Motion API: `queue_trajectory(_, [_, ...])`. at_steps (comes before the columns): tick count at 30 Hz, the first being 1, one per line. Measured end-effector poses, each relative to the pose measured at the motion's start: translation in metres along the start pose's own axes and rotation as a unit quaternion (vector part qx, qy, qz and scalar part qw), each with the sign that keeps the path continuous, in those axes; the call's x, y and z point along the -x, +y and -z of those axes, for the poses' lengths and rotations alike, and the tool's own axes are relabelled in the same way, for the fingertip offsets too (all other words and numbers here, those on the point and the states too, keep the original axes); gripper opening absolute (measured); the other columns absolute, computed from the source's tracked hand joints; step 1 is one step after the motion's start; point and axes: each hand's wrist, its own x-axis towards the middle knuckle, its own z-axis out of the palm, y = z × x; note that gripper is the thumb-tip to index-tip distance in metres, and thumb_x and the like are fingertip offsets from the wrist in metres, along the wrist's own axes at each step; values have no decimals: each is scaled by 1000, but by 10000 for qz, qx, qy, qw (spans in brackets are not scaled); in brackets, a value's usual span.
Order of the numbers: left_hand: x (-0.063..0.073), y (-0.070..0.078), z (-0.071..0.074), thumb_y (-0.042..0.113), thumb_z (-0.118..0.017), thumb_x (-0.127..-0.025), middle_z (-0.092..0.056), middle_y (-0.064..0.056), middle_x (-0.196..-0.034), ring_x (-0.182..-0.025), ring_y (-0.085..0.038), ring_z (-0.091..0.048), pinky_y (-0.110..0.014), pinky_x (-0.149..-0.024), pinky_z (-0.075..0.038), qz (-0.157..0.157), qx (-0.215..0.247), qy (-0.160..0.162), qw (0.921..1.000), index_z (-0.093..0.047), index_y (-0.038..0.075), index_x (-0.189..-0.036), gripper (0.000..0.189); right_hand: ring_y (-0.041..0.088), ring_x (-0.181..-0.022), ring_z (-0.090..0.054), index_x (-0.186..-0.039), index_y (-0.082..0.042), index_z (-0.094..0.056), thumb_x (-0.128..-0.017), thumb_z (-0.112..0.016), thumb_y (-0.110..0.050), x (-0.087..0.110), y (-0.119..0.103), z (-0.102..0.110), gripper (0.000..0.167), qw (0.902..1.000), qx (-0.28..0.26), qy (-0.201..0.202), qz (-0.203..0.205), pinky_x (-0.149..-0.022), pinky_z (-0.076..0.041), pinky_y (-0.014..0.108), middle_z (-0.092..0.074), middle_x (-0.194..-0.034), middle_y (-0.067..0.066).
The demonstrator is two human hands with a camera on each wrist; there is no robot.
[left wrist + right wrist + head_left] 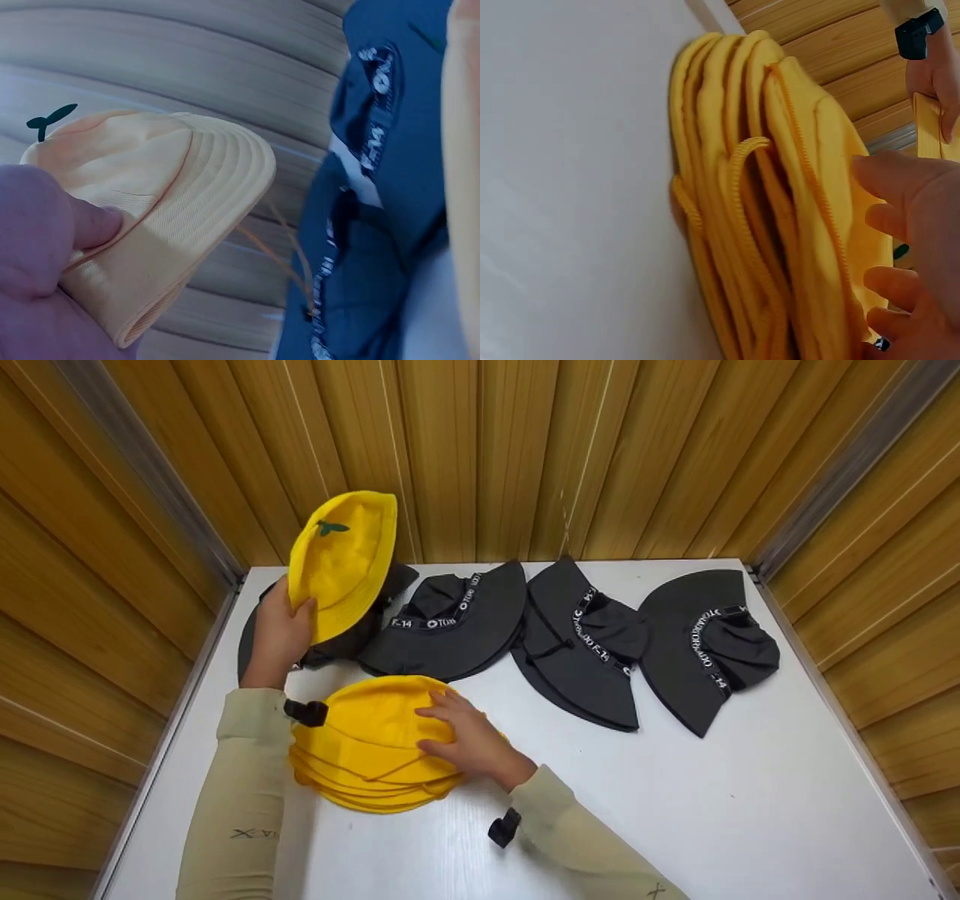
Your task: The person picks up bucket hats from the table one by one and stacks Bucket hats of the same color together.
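Observation:
My left hand (pixel 282 626) grips a folded yellow bucket hat (pixel 346 562) by its lower edge, thumb pressed on the cloth. A small green sprout (pixel 52 120) stands out from the hat's crown, and a thin cord hangs below the brim in the left wrist view. The hat is raised in front of a black hat at the far left. Over a stack of flattened yellow hats (pixel 367 735) is my right hand (pixel 472 735), its fingers spread. In the right wrist view those fingers are beside the stack's top; contact cannot be told. Cords (pixel 742 202) loop from the stack's side.
Black bucket hats with white-lettered bands lie in a row along the back: one (pixel 450 637) left of centre, another (pixel 585 660) right of it, one (pixel 697 652) at far right. Behind the white table (pixel 712 810) rises a wood-panelled wall (pixel 510 457), with panels at both sides.

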Motion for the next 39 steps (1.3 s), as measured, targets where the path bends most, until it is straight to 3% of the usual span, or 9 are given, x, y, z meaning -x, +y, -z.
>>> queue_trajectory(5, [5, 31, 4, 14, -54, -107, -58, -20, -138, -123, -36, -57, -56, -112, -45, -313, 63, -53, 9995, -48, 6, -145, 40, 30, -156, -29, -139, -18, -64, -96, -72, -34, 2, -7, 43, 46, 9922, -556, 1057, 352, -126, -26, 57, -42, -163, 8])
queue_trajectory(10, [10, 55, 1, 8, -56, -105, -63, -20, -135, -121, -36, -62, -55, -106, -50, -885, 117, -152, 9959, -54, 5, -140, 35, 32, -151, -38, -131, -16, -69, -91, -79, -30, 2, -16, 103, 44, 9706, -458, 2193, 879, -124, -32, 52, -49, -158, 10])
queue_trajectory(17, [22, 81, -8, 9, -59, -104, -66, -15, -129, -113, -31, -67, -53, -99, -57, -1288, 64, -801, 9884, -60, 10, -133, 29, 27, -154, -32, -141, -20, -60, -85, -85, -34, -4, -24, 179, 63, 9532, -105, 2888, 884, -123, -32, 54, -36, -165, 6])
queue_trajectory(20, [25, 89, -11, 10, -59, -104, -67, -12, -125, -109, -28, -68, -51, -97, -58, -1368, -39, -1244, 9828, -61, 13, -130, 26, 27, -156, -26, -150, -25, -50, -82, -87, -38, -7, -25, 204, 79, 9528, 33, 2928, 807, -124, -30, 57, -25, -170, 4])
queue_trajectory(24, [28, 95, -17, 13, -59, -104, -68, -7, -121, -105, -25, -68, -48, -96, -59, -1433, -164, -1735, 9742, -62, 18, -128, 25, 25, -158, -24, -156, -33, -41, -80, -88, -43, -9, -24, 230, 90, 9655, 289, 2517, 597, -124, -29, 56, -21, -171, -6])
queue_trajectory(29, [30, 98, -22, 15, -59, -104, -69, -3, -121, -106, -23, -69, -47, -96, -60, -1509, -207, -2001, 9679, -63, 23, -128, 25, 22, -125, -59, -135, -24, -66, -90, -80, -34, -7, -18, 246, 48, 9821, 377, 1757, 573, -110, -47, 47, -65, -139, -1])
queue_trajectory(32, [30, 97, -22, 18, -61, -103, -69, -3, -122, -105, -23, -69, -47, -96, -60, -1526, -167, -1950, 9687, -62, 24, -130, 28, 18, -95, -63, -117, -16, -76, -94, -75, -29, -3, -16, 248, 26, 9826, 300, 1709, 668, -92, -54, 35, -75, -111, 2])
queue_trajectory(35, [31, 94, -17, 25, -65, -101, -69, -3, -121, -103, -22, -68, -43, -95, -60, -1597, 33, -1678, 9728, -61, 24, -135, 34, 13, -92, -65, -113, -13, -77, -96, -73, -28, 0, -18, 250, 23, 9772, 321, 1909, 878, -89, -54, 25, -77, -108, 2])
queue_trajectory(39, [33, 87, -7, 30, -71, -96, -71, -3, -117, -95, -17, -65, -26, -85, -58, -1816, 268, -935, 9786, -64, 20, -133, 40, 9, -95, -67, -113, -9, -77, -97, -72, -24, 4, -25, 253, 23, 9674, 241, 2247, 1142, -89, -54, 18, -77, -107, 4])
